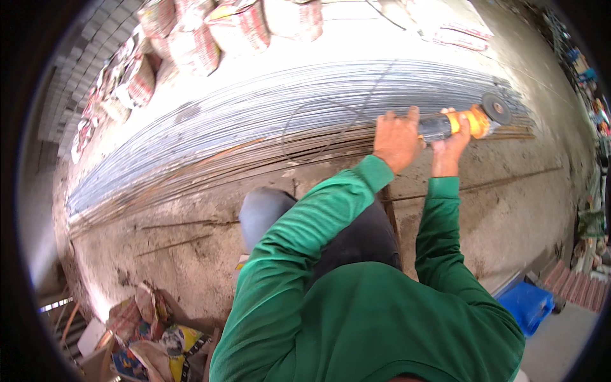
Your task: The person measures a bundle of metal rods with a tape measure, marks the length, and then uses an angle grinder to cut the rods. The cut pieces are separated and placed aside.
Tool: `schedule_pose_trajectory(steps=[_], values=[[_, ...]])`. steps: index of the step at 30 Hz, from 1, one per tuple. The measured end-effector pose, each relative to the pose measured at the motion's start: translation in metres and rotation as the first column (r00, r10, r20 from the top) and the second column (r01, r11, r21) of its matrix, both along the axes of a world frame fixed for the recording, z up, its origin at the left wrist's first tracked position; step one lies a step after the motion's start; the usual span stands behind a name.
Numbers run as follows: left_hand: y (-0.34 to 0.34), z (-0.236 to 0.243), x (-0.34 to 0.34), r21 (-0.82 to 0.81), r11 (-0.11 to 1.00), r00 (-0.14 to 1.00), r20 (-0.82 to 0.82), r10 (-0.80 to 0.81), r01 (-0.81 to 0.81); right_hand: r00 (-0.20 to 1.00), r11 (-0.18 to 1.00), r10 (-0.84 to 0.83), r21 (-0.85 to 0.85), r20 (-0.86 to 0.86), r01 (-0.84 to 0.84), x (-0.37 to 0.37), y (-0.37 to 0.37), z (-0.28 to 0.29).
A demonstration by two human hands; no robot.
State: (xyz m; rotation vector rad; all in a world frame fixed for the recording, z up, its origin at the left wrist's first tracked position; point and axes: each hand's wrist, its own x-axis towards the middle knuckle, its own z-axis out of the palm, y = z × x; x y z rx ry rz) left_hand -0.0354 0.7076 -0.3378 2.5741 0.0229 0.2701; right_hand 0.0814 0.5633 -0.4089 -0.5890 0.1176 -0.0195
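Note:
An orange and dark grey angle grinder [474, 123] is held between my hands, over the right part of a long bundle of metal rods [267, 105]. Its round dark disc [496, 109] points to the far right and is apart from my fingers. My right hand [450, 151] wraps round the orange body from below. At the grinder's rear end, my left hand [394, 141] is closed, its palm side hidden. A thin dark cord [296, 121] loops over the rods to the left of the grinder.
Filled sacks [238, 28] stand behind the rods, beside stacked grey blocks [95, 48]. Single rods lie on the dirty concrete floor [197, 267] near my knees. Crumpled bags [159, 337] are piled at lower left; a blue plastic container [525, 305] sits at lower right.

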Motion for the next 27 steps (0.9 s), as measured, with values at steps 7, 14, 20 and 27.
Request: schedule_pose_trajectory(steps=[7, 14, 20, 27], values=[[-0.006, -0.016, 0.008, 0.065, 0.997, 0.999, -0.026, -0.036, 0.038, 0.997, 0.996, 0.077, -0.044, -0.028, -0.078, -0.002, -0.01, -0.01], [-0.002, -0.02, 0.004, 0.182, 0.983, 0.997, -0.082, -0.01, 0.025, 0.992, 0.997, 0.072, 0.032, -0.103, -0.069, -0.001, -0.005, -0.033], [0.01, -0.004, 0.024, 0.12, 0.978, 0.939, -0.322, -0.124, 0.17, 0.954, 0.957, 0.29, 0.051, -0.075, -0.286, -0.025, 0.024, -0.036], [0.069, -0.004, 0.06, -0.113, 0.947, 0.817, -0.481, -0.318, 0.302, 0.929, 0.931, 0.364, 0.002, -0.07, -0.365, -0.048, 0.092, -0.013]])
